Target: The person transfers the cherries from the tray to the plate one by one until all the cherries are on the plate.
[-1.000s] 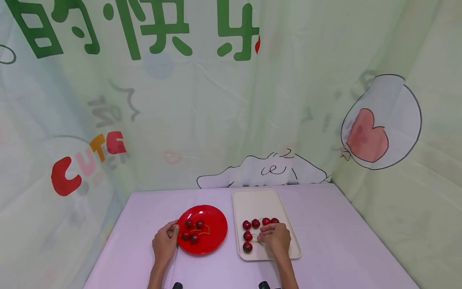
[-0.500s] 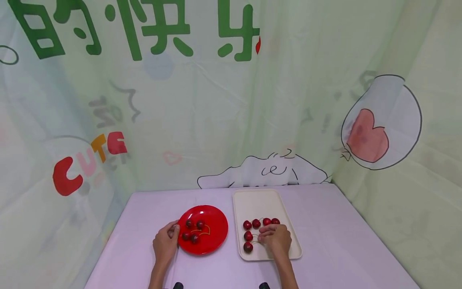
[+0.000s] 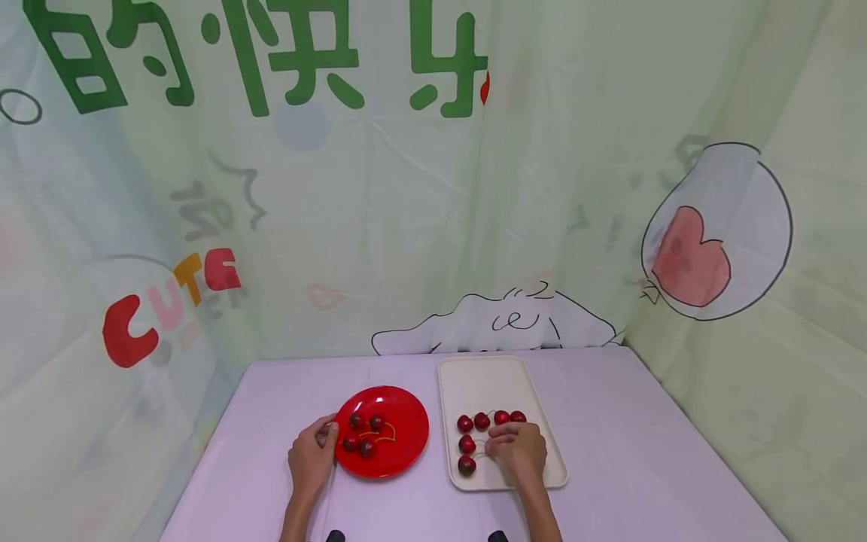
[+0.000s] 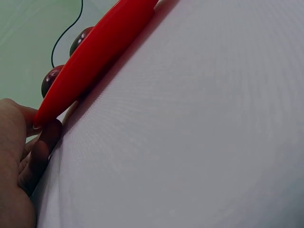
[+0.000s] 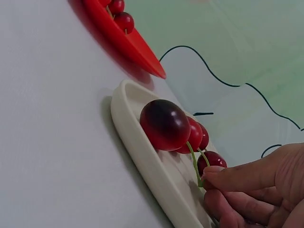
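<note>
My left hand (image 3: 311,455) grips the left rim of a red plate (image 3: 408,430), thumb on the edge and other fingers underneath, as the left wrist view shows. Several dark red cherries (image 3: 366,449) with stems lie on the plate's left half. Over the cream tray (image 3: 479,380), my right hand (image 3: 520,453) pinches the green stem (image 5: 194,164) of a pair of cherries between thumb and forefinger. The nearest cherry (image 5: 165,124), dark on top, sits at the tray's front left, with another red cherry (image 3: 466,444) just behind it. The palm hides part of the tray.
A row of several more cherries (image 3: 482,421) crosses the middle of the tray, beyond the right hand. The table has a pale lilac cloth (image 3: 609,436). A printed curtain (image 3: 406,226) hangs along its back and sides.
The head view has shifted very slightly, so everything appears a little lower and to the right. Both hands keep their hold, and the plate, tray and cherries stay in place.
</note>
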Demonstrator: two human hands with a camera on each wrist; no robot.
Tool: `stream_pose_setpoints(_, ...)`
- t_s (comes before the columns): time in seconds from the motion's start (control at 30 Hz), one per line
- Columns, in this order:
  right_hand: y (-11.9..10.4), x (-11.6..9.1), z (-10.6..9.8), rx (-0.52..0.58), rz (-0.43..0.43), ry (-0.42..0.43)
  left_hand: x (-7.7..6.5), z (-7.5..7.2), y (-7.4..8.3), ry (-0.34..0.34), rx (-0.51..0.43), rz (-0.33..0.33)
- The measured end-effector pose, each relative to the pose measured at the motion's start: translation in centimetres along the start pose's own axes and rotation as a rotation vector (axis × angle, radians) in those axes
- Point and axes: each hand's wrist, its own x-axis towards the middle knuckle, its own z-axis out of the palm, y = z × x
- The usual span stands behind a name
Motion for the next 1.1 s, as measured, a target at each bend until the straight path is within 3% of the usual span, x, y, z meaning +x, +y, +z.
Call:
stream_pose_setpoints(0.37, 0.0, 0.0, -0.1, 0.211, 0.082, -0.071, 0.2, 0.2, -0.3, 0.002, 0.001, -0.005)
stream_pose_setpoints(0.57, -0.8, -0.7, -0.4, 0.318, 0.082, -0.089, 0.1, 0.3, -0.3, 0.013, 0.001, 0.0)
stream_pose_setpoints(1.1, -1.4, -0.9, -0.5, 0.481, 0.124, -0.103, 0.4, 0.2, -0.6, 0.011, -0.009, 0.008)
